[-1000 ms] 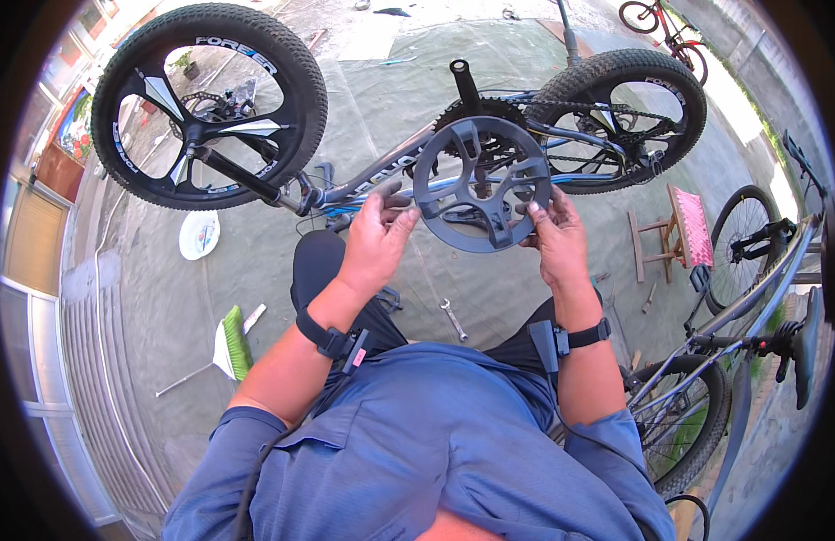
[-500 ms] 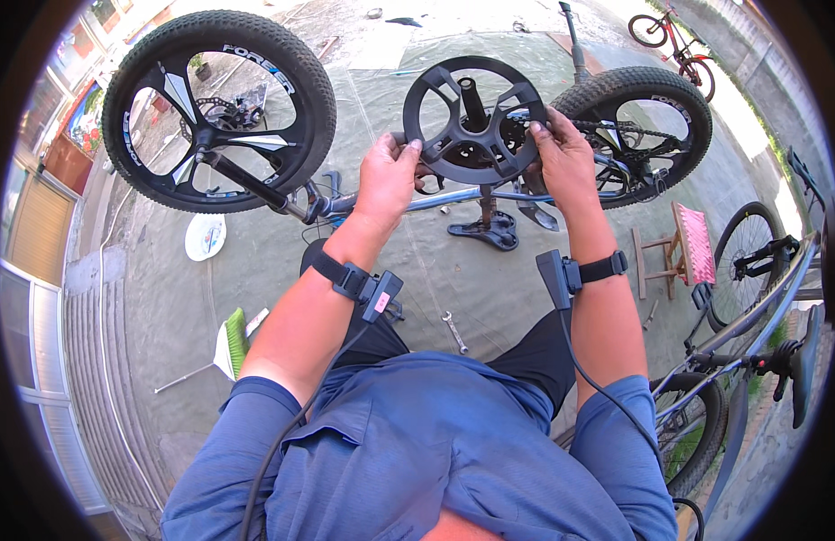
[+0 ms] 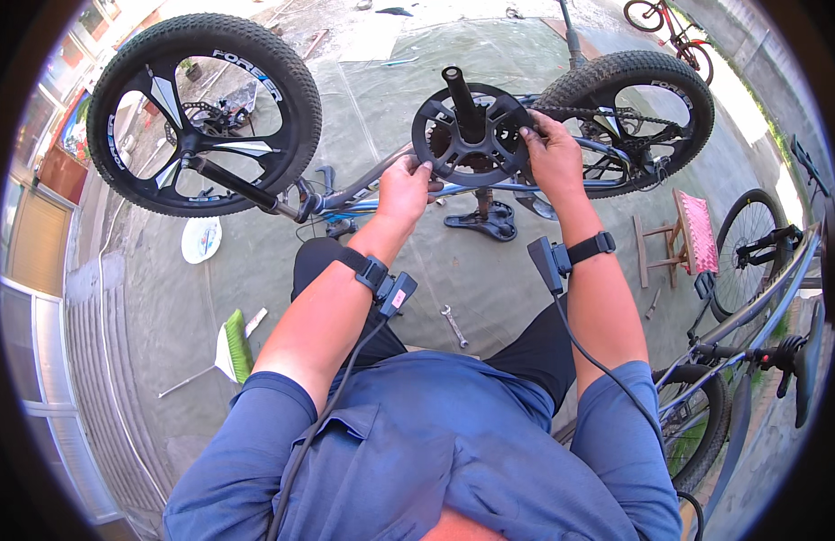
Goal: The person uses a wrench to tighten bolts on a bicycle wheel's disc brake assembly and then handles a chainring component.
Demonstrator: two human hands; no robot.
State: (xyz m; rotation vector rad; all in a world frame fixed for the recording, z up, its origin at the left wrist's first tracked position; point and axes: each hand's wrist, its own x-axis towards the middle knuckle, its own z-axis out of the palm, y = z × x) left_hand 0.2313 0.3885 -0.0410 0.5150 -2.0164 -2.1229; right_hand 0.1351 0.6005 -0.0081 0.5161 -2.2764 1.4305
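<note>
A black round chainring guard [image 3: 476, 160] with an open, spoked middle is held between both hands at the bike's crank area. A black crank arm [image 3: 465, 104] stands up through its centre. My left hand [image 3: 405, 190] pinches the guard's lower left rim between thumb and fingers. At the right rim, my right hand [image 3: 555, 151] grips with its thumb on the near face. Behind the guard, the toothed chainring is partly hidden. The bicycle frame [image 3: 368, 187] is upside down, with its saddle [image 3: 486, 222] on the green ground sheet.
The front wheel [image 3: 206, 113] rises at the left, the rear wheel [image 3: 629, 126] at the right. A wrench [image 3: 454, 326] lies near my legs. A white basin [image 3: 201, 240] and green broom [image 3: 238, 346] are at left; a pink-topped stool [image 3: 694, 232] and another bicycle [image 3: 751, 334] stand right.
The guard has moved down and away from me, farther along the crank arm and nearer the chainring, so more crank arm sticks out. Both hands have stayed on its rim.
</note>
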